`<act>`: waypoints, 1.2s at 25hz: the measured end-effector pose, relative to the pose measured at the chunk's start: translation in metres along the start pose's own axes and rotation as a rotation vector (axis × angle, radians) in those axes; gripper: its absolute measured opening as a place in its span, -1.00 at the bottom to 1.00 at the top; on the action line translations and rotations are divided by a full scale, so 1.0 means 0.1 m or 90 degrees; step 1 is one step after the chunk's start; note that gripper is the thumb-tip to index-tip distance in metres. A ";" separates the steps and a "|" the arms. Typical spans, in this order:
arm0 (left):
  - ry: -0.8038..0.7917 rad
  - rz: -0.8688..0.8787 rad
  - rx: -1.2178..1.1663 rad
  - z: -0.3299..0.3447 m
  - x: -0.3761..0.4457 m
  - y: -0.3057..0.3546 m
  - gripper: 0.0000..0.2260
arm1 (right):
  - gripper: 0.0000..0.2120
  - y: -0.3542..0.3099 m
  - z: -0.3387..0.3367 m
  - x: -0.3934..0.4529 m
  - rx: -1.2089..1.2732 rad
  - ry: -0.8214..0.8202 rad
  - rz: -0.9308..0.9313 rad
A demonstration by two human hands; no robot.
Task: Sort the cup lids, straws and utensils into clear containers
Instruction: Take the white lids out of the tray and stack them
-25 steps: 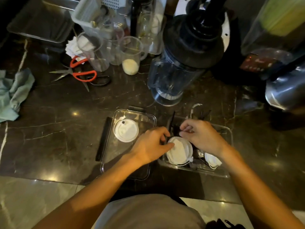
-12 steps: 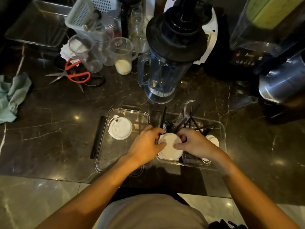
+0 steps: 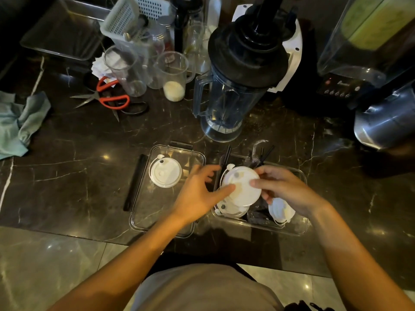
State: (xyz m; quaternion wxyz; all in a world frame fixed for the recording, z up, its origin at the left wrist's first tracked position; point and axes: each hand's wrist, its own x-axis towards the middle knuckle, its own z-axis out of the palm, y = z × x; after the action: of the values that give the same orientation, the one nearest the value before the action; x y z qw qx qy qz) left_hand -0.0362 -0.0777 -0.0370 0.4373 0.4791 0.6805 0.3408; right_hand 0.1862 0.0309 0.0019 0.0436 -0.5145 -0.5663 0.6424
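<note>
Two clear containers sit side by side on the dark marble counter. The left container [image 3: 143,218] holds one white cup lid [image 3: 165,175]. The right container [image 3: 298,225] holds more white lids [image 3: 281,211], black straws [image 3: 266,154] and dark utensils. Above the right container both hands pinch a white cup lid [image 3: 243,187]: my left hand [image 3: 197,194] with thumb and fingers on its left edge, my right hand [image 3: 285,189] gripping its right edge. Another lid [image 3: 231,209] lies under it.
A blender jug [image 3: 226,102] stands just behind the containers. Red-handled scissors [image 3: 110,98], measuring cups [image 3: 171,75] and a white basket [image 3: 132,16] crowd the back left. A teal cloth [image 3: 20,122] lies far left, a metal pitcher [image 3: 386,122] at right. A black strip [image 3: 135,182] lies beside the left container.
The white lid has risen out of the right container's pile, lifted between both hands. The camera view has shifted slightly.
</note>
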 end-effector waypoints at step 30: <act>-0.053 -0.205 -0.804 -0.83 -0.09 -0.30 -0.48 | -0.39 -0.68 1.13 0.51 -0.010 -0.038 -0.079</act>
State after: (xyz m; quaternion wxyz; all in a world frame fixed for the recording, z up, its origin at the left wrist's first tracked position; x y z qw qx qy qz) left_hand -0.1224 -0.0992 -0.0294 0.7064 0.0346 0.3948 0.5864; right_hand 0.0461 0.0103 0.0033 0.0625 -0.4593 -0.6029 0.6493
